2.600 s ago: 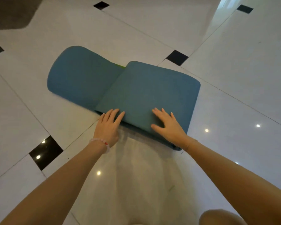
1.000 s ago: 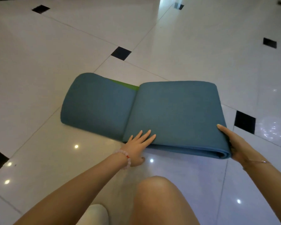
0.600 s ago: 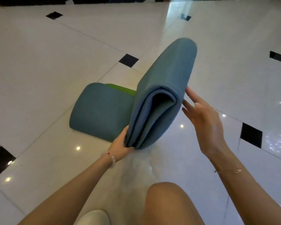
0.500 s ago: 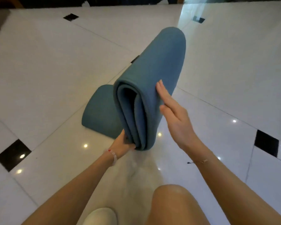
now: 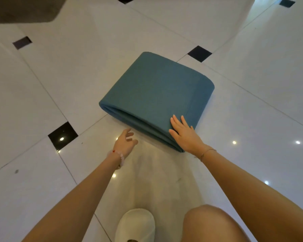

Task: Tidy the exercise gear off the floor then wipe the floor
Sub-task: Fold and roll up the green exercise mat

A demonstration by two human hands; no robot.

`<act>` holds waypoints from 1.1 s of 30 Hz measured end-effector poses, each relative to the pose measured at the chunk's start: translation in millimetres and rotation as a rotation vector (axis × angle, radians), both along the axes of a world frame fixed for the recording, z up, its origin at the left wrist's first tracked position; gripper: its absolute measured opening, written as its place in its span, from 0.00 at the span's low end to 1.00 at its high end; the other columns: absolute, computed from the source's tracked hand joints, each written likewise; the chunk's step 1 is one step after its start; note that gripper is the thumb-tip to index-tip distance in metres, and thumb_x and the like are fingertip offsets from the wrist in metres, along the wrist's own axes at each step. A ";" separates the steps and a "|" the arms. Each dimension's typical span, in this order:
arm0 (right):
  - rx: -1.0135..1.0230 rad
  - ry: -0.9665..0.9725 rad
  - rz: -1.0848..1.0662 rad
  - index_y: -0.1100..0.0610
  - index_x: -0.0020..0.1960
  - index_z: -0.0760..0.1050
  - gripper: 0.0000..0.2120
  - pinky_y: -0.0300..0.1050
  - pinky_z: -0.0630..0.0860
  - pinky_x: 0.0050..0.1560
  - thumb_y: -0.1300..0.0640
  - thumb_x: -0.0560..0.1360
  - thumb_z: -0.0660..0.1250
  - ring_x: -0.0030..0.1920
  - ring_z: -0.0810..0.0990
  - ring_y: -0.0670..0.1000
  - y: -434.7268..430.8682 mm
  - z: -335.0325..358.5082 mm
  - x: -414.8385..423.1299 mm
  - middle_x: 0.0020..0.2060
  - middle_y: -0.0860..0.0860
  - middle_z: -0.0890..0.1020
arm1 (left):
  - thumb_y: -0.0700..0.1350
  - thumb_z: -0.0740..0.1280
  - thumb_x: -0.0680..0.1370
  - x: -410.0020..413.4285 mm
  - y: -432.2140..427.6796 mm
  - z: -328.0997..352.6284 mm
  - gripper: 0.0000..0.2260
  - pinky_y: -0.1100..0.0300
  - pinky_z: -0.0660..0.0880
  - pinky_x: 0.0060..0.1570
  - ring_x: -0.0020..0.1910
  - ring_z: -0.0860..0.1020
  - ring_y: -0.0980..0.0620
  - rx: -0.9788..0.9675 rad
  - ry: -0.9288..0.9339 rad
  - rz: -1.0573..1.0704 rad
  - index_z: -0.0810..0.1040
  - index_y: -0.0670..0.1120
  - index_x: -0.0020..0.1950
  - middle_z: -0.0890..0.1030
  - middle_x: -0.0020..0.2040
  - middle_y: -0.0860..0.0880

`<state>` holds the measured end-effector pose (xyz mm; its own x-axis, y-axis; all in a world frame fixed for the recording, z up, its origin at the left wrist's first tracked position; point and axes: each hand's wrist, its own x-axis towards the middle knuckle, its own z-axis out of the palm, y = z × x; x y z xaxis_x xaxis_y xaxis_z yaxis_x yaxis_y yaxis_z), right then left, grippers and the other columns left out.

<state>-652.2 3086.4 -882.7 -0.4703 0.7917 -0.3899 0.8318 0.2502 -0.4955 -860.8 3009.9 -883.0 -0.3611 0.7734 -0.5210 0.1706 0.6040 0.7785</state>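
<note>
A teal exercise mat (image 5: 156, 91) lies folded into a thick flat bundle on the glossy white tiled floor (image 5: 77, 70), its layered edge facing me. My right hand (image 5: 185, 133) rests flat on the mat's near right corner, fingers spread. My left hand (image 5: 125, 143) hovers just off the near edge of the mat, fingers apart and holding nothing.
Small black inset tiles (image 5: 62, 135) dot the floor. A grey rug corner (image 5: 23, 9) shows at the top left. My white slipper (image 5: 135, 224) and bare knee (image 5: 210, 222) are at the bottom of the view.
The raised folded half of the mat has been laid over onto the other half, making one flat bundle. My left hand has let go of the mat; my right hand now presses on top.
</note>
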 end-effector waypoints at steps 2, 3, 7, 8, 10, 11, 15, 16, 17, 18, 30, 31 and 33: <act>-0.001 0.126 -0.034 0.52 0.77 0.48 0.26 0.56 0.45 0.74 0.50 0.82 0.50 0.76 0.40 0.48 -4.8 -7.0 11.3 0.77 0.44 0.47 | 0.37 0.62 0.78 3.9 0.4 2.1 0.24 0.59 0.69 0.53 0.62 0.72 0.46 0.047 -0.016 -0.001 0.62 0.47 0.73 0.71 0.67 0.47; -0.024 0.248 -0.097 0.53 0.77 0.52 0.24 0.52 0.46 0.75 0.52 0.82 0.52 0.76 0.42 0.47 -7.0 -8.4 15.6 0.77 0.44 0.50 | 0.37 0.62 0.78 6.7 -0.9 2.2 0.23 0.59 0.70 0.54 0.61 0.73 0.47 0.058 -0.030 -0.005 0.63 0.48 0.72 0.71 0.66 0.47; -0.136 0.739 -0.718 0.55 0.70 0.68 0.18 0.42 0.61 0.70 0.58 0.81 0.58 0.72 0.64 0.49 -16.6 -0.8 27.9 0.71 0.49 0.68 | 0.40 0.62 0.78 17.4 -7.9 -5.1 0.18 0.55 0.72 0.56 0.59 0.73 0.48 -0.001 -0.137 0.034 0.67 0.46 0.68 0.73 0.64 0.45; -0.210 0.791 -0.880 0.54 0.70 0.68 0.18 0.48 0.66 0.69 0.57 0.80 0.58 0.70 0.67 0.51 -18.2 1.3 31.1 0.69 0.50 0.70 | 0.42 0.62 0.79 20.3 -8.4 -5.4 0.17 0.54 0.72 0.57 0.59 0.73 0.48 -0.038 -0.198 0.063 0.67 0.46 0.68 0.73 0.64 0.44; -0.439 0.822 -1.082 0.53 0.71 0.66 0.20 0.56 0.71 0.64 0.53 0.80 0.60 0.68 0.68 0.55 -19.7 0.9 38.8 0.69 0.52 0.69 | 0.44 0.62 0.79 24.2 -7.8 -5.1 0.16 0.52 0.72 0.58 0.60 0.73 0.47 -0.108 -0.321 0.114 0.68 0.46 0.66 0.73 0.65 0.44; -0.565 0.819 -1.129 0.53 0.71 0.64 0.22 0.58 0.72 0.63 0.50 0.79 0.61 0.67 0.69 0.58 -20.1 -0.5 42.2 0.69 0.53 0.68 | 0.45 0.62 0.79 25.5 -7.6 -4.9 0.15 0.52 0.73 0.58 0.61 0.73 0.46 -0.129 -0.359 0.109 0.68 0.47 0.65 0.73 0.65 0.45; -0.925 0.868 -1.182 0.56 0.75 0.55 0.35 0.63 0.71 0.63 0.44 0.75 0.65 0.67 0.69 0.62 -19.4 -6.4 42.4 0.70 0.59 0.66 | 0.52 0.60 0.79 29.1 -7.6 -6.0 0.14 0.51 0.73 0.57 0.61 0.73 0.46 -0.155 -0.448 0.047 0.66 0.50 0.63 0.74 0.63 0.47; -0.969 0.878 -1.179 0.57 0.75 0.55 0.37 0.63 0.71 0.63 0.43 0.74 0.66 0.66 0.69 0.62 -19.5 -7.5 39.0 0.69 0.58 0.67 | 0.52 0.60 0.79 29.1 -7.2 -6.3 0.14 0.51 0.73 0.57 0.61 0.74 0.46 -0.165 -0.459 0.044 0.66 0.50 0.63 0.74 0.63 0.47; -0.992 0.882 -1.165 0.58 0.74 0.57 0.37 0.63 0.71 0.63 0.43 0.73 0.67 0.65 0.71 0.60 -19.3 -8.1 34.8 0.67 0.58 0.69 | 0.53 0.60 0.80 28.8 -7.4 -5.9 0.14 0.51 0.73 0.57 0.61 0.74 0.46 -0.167 -0.462 0.039 0.66 0.50 0.63 0.74 0.63 0.47; -0.991 0.876 -1.147 0.58 0.73 0.60 0.36 0.62 0.72 0.63 0.42 0.72 0.68 0.63 0.72 0.59 -18.5 -6.1 30.0 0.63 0.57 0.71 | 0.52 0.60 0.80 28.5 -8.0 -5.4 0.14 0.51 0.73 0.57 0.61 0.74 0.46 -0.161 -0.457 0.034 0.67 0.50 0.63 0.75 0.63 0.47; -0.903 0.836 -1.028 0.57 0.56 0.71 0.24 0.46 0.77 0.44 0.41 0.70 0.69 0.42 0.78 0.52 28.2 65.1 -8.3 0.46 0.55 0.76 | 0.62 0.76 0.59 5.0 40.4 20.2 0.57 0.35 0.50 0.70 0.75 0.47 0.44 0.473 1.191 -0.663 0.43 0.51 0.76 0.48 0.76 0.46; -0.912 0.840 -1.033 0.58 0.56 0.72 0.25 0.46 0.77 0.43 0.41 0.70 0.68 0.40 0.77 0.52 33.1 70.7 -9.4 0.44 0.55 0.76 | 0.64 0.77 0.56 2.6 50.8 24.9 0.60 0.33 0.51 0.68 0.75 0.49 0.42 0.465 1.232 -0.678 0.42 0.51 0.76 0.49 0.76 0.46; -0.931 0.850 -1.055 0.60 0.57 0.72 0.26 0.45 0.76 0.41 0.40 0.69 0.68 0.38 0.77 0.52 43.3 80.3 -8.5 0.42 0.55 0.76 | 0.64 0.77 0.53 -2.3 71.3 38.4 0.61 0.31 0.51 0.67 0.75 0.52 0.40 0.488 1.303 -0.686 0.45 0.51 0.76 0.51 0.76 0.43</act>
